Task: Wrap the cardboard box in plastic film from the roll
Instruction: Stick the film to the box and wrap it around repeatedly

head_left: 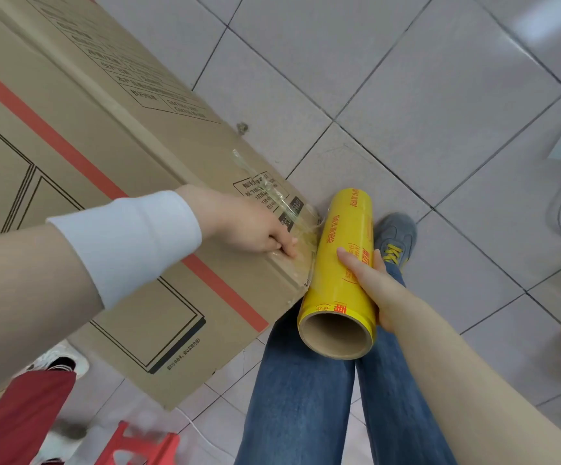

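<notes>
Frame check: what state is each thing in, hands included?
cardboard box: closed, film only at its near corner.
plastic film: short stretch drawn from roll onto box corner.
film roll: held at the box corner.
left hand: holds the film end down on the box.
right hand: grips the film roll.

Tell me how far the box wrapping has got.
Barely started. Done: film end laid on the box corner. In hand: left hand pins it there; right hand grips the roll alongside. Left: the rest of the box looks bare.
</notes>
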Available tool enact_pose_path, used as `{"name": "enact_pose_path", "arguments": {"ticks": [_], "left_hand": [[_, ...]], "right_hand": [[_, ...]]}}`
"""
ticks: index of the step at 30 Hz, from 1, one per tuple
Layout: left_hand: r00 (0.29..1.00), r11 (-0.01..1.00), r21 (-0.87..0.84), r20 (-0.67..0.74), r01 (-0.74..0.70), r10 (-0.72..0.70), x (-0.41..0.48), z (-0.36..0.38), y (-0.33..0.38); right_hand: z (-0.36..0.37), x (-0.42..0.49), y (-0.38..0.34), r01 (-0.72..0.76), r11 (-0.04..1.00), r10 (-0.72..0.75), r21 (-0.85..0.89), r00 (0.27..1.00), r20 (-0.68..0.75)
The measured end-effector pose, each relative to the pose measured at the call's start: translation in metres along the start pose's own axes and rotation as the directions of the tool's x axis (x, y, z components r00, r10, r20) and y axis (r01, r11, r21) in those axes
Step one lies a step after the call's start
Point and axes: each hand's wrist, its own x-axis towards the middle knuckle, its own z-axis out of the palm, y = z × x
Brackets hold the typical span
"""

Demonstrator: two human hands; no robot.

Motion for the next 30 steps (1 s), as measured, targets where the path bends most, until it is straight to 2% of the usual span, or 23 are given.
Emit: {"name": "enact_pose_path", "arguments": {"ticks": [2, 5, 10, 14, 16, 18, 21, 23, 28, 30], "left_hand": [[0.999, 0.999, -0.042, 0.046, -0.015, 0.017, 0.003, -0.002, -0.001], [0.997, 1.0, 0.006, 0.078, -0.002, 0.002, 0.001, 0.001, 0.002], [0.999, 0.999, 0.008, -0.013, 0.032, -0.032, -0.01, 0.002, 0.005], [0.999, 0.979, -0.197, 0.011, 0.053, -0.052, 0.013, -0.02, 0.002], [0.993, 0.942, -0.32, 0.092, 0.105, -0.079, 0.042, -0.033, -0.003], [0.974, 0.888, -0.407, 0.162, 0.214, -0.161, 0.082, -0.041, -0.012], [0.953, 0.825, -0.476, 0.157, 0.304, -0.26, 0.143, -0.04, -0.016], [0.936, 0.745, -0.567, 0.186, 0.351, -0.3, 0.177, -0.028, -0.012], [0.914, 0.572, -0.73, 0.181, 0.373, -0.364, 0.237, -0.005, -0.01], [0.913, 0.541, -0.755, 0.191, 0.371, -0.359, 0.246, -0.008, -0.013]], "right_hand": [[-0.001, 0.001, 0.002, -0.011, 1.0, 0.011, 0.009, 1.0, 0.011], [-0.003, 0.001, 0.004, -0.022, 0.999, 0.021, 0.035, 0.999, 0.043], [-0.016, 0.008, 0.006, -0.07, 0.992, 0.057, 0.105, 0.991, 0.124], [-0.024, 0.031, -0.007, -0.101, 0.968, 0.072, 0.23, 0.989, 0.129], [-0.022, 0.045, -0.013, -0.107, 0.963, 0.076, 0.249, 0.989, 0.13], [-0.017, 0.055, -0.014, -0.098, 0.965, 0.071, 0.242, 0.991, 0.117], [-0.014, 0.066, -0.003, -0.101, 0.959, 0.066, 0.266, 0.988, 0.138], [-0.013, 0.068, 0.005, -0.086, 0.95, 0.04, 0.301, 0.987, 0.158], [-0.018, 0.075, 0.009, -0.079, 0.937, 0.009, 0.341, 0.979, 0.202], [-0.024, 0.082, 0.008, -0.098, 0.941, 0.022, 0.325, 0.973, 0.229]]}}
